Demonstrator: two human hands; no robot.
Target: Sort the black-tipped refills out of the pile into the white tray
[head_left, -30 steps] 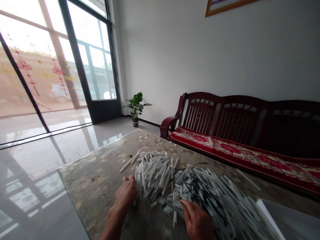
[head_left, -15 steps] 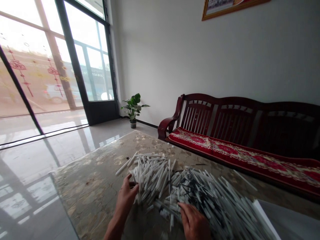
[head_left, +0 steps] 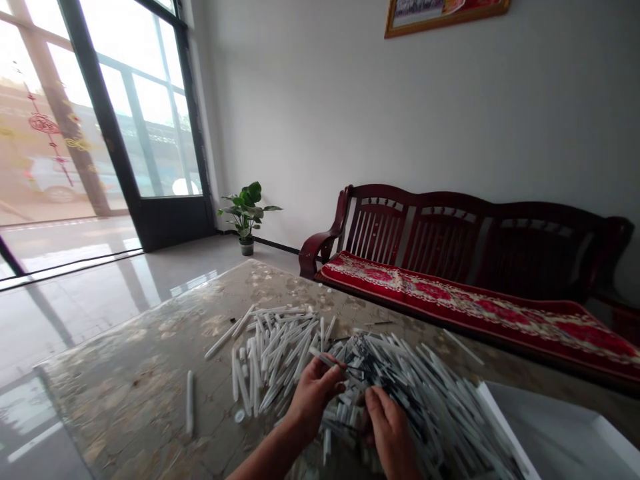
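A big heap of white pen barrels [head_left: 280, 350] and darker pen parts [head_left: 420, 393] covers the patterned table [head_left: 145, 387]. My left hand [head_left: 313, 397] is lifted over the heap, its fingers pinched on one white pen barrel [head_left: 325, 360] that sticks out to the upper left. Beside it, my right hand [head_left: 390, 430] rests on the darker pile with fingers curled; what it holds, if anything, is hidden. One loose white barrel [head_left: 189, 412] lies apart at the left.
A white box [head_left: 560, 433] sits at the table's right end. A dark wooden bench with a red cushion [head_left: 465, 300] runs behind the table. A potted plant [head_left: 246, 213] stands by the glass doors [head_left: 100, 133]; glossy floor lies left.
My left hand left the table beside the white heap, moved right and picked up a white barrel. My view swung to the right. The right hand stayed on the dark pile.
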